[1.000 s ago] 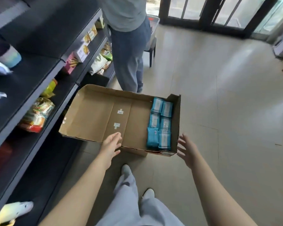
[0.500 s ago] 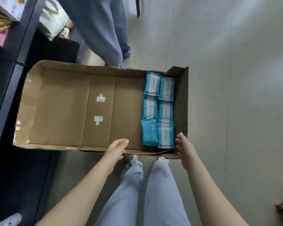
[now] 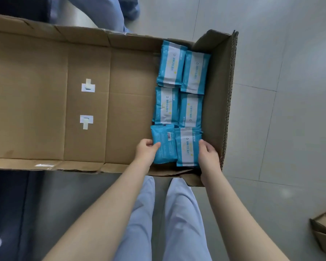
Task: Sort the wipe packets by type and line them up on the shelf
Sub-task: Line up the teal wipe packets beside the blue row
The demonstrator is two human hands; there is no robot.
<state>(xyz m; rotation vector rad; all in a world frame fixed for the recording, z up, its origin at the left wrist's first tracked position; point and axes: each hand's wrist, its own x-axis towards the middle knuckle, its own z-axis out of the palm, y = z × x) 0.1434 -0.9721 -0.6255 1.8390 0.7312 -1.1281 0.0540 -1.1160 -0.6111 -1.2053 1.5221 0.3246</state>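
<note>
The pale tiled floor (image 3: 290, 91) carries a long cardboard box (image 3: 36, 91), open-topped, just ahead of your legs; six blue wipe packets (image 3: 190, 110) lie flat in two columns at its right end, touching one another; your left hand (image 3: 146, 150) curls round the left edge of the nearest barcode packet (image 3: 165, 146), thumb on top; your right hand (image 3: 208, 154) grips the right edge of the white-label packet (image 3: 187, 147) just beside it; two white stickers (image 3: 88, 85) sit mid-box.

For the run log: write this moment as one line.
stage: pick | left hand: grips barcode-side packet | right hand: grips label-side packet | cardboard box: holds other packets
</note>
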